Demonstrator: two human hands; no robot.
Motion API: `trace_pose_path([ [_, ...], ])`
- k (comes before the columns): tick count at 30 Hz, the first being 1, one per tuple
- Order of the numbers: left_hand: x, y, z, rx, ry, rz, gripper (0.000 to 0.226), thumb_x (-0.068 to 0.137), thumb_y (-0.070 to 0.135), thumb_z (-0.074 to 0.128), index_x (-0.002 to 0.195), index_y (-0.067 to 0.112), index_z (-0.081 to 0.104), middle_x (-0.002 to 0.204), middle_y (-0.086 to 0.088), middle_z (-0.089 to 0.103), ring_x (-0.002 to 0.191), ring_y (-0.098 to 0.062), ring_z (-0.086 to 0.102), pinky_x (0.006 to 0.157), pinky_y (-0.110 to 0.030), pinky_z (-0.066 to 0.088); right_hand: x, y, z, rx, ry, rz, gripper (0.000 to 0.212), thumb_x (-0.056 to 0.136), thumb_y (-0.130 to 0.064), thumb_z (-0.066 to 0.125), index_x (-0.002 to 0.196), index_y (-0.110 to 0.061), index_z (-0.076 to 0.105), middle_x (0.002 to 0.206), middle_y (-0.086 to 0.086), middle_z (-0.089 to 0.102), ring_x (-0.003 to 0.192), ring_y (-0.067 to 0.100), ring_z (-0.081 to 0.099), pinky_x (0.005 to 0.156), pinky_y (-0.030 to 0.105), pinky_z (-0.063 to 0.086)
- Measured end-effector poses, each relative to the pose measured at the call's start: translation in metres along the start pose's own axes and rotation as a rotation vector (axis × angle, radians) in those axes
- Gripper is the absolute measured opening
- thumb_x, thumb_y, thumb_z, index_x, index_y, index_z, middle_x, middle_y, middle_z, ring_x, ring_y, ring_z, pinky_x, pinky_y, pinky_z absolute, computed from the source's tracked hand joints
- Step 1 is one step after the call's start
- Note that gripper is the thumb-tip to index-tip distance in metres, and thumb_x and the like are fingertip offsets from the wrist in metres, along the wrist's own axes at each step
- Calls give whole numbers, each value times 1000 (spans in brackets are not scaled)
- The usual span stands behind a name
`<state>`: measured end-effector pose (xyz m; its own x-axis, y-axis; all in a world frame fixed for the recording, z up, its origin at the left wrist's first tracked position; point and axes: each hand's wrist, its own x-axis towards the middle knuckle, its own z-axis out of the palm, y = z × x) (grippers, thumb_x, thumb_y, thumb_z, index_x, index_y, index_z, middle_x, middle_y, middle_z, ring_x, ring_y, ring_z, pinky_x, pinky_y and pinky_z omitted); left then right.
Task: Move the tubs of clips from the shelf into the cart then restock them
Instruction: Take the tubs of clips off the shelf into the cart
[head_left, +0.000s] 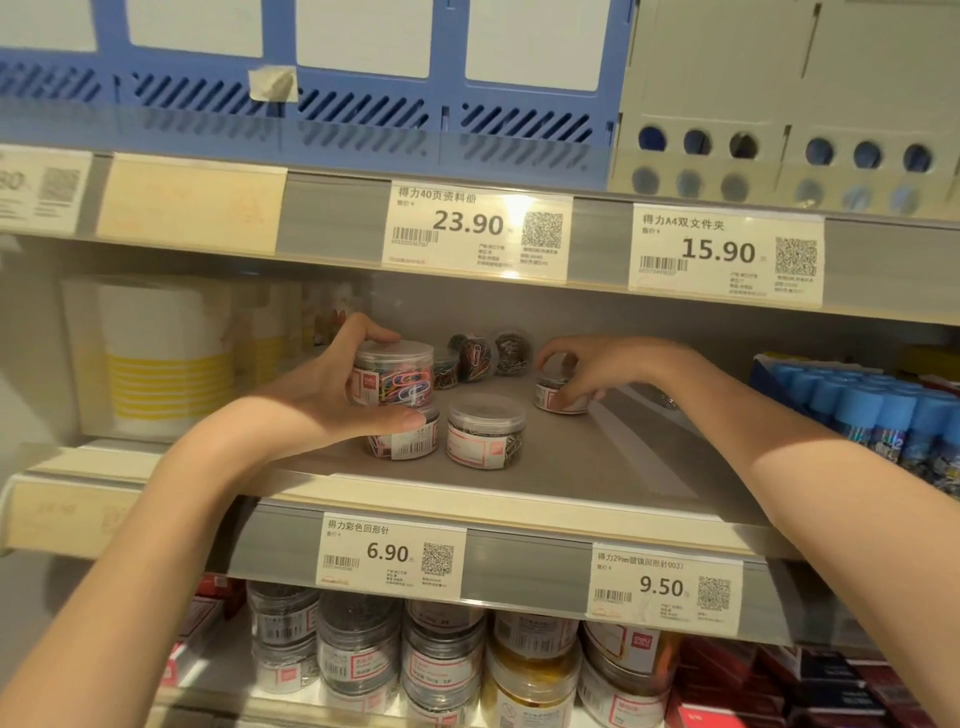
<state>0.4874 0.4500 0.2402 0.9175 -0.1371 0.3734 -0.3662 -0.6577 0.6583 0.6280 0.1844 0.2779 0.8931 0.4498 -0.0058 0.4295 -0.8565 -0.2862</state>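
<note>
Left hand: the left hand (332, 395) wraps thumb and fingers around a clear round plastic tub of coloured paper clips (393, 373), which sits stacked on a second clear tub with a barcode label (404, 439); the side grip probably keeps the tub level.
Right hand: the right hand (592, 371) curls its fingers over a small clear tub of dark clips (560, 395) further back on the grey shelf (571, 457), pinching it from above.
Between the hands: a clear tub of silver clips (485, 431) stands free, just beside the stack.
Behind the hands: three clear tubs (475, 356) lie at the shelf's back.
Obstacles: the upper shelf's price-label rail (478, 231) hangs low over both hands, so clearance looks tight. Blue-capped bottles (872, 410) crowd the right wrist; white and yellow containers (166, 353) stand left.
Cart: not in view.
Stage: judged unclear, taking off or restocking.
</note>
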Motion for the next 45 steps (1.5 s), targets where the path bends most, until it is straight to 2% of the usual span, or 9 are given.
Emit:
trace_pose_path([
  [6,-2,3,0,9,-2,-10,74,52,57,69,114,37,34,111,9,60,97,-11,63,90,-37,50,-17,-34,-20,123,24,-163,47,82,-16,69,123,-32,52,116,0,50,80,8,56,62,15,46],
  [10,-4,5,0,17,0,-8,72,56,53,70,116,34,34,109,12,60,95,-5,62,87,-29,50,-28,-52,-24,232,-7,-266,47,81,-11,70,120,-30,53,114,-1,50,88,10,58,63,14,51],
  [18,-3,5,0,11,-5,-22,68,61,49,73,116,35,34,109,12,61,95,-5,62,88,-30,50,-47,-70,-22,204,-123,-377,54,65,-34,75,113,-45,53,119,-3,50,94,6,60,68,14,49],
  [23,-1,2,-1,13,-12,-22,68,57,57,75,110,40,36,109,13,62,98,-5,63,93,-36,49,-51,-76,-18,106,-138,-391,53,72,-35,75,120,-37,53,113,-9,51,69,-16,54,59,5,43],
  [28,-4,4,-1,68,-5,-15,68,54,63,75,107,45,37,109,12,64,98,-9,63,91,-38,50,-47,-77,-11,94,-176,-374,55,63,-39,69,115,-38,50,113,-12,54,93,2,58,70,18,48],
  [32,-6,12,0,136,42,4,69,61,60,73,116,31,41,111,12,61,97,-4,60,88,-30,48,-41,-78,-4,142,-244,-344,50,66,-31,82,102,-42,48,108,-9,56,96,10,59,72,25,52],
  [36,-2,19,-4,262,97,59,52,72,45,72,112,23,48,115,5,52,103,-11,54,81,-22,42,-44,-88,-10,24,-196,-315,54,56,-48,83,98,-44,49,109,-13,55,98,8,57,79,29,54],
  [40,9,37,-20,406,-111,-53,49,75,47,71,108,27,41,107,7,57,97,-15,57,86,-32,46,-48,-101,-14,-77,-187,-249,54,69,-31,82,110,-30,47,107,-7,54,89,10,56,76,32,56],
  [45,35,58,-20,516,-368,-211,63,81,34,67,130,32,29,128,-3,45,97,-23,63,78,-31,57,-48,-117,-5,-144,-295,-169,53,70,-20,82,109,-24,47,99,-6,55,86,14,57,74,38,59],
])
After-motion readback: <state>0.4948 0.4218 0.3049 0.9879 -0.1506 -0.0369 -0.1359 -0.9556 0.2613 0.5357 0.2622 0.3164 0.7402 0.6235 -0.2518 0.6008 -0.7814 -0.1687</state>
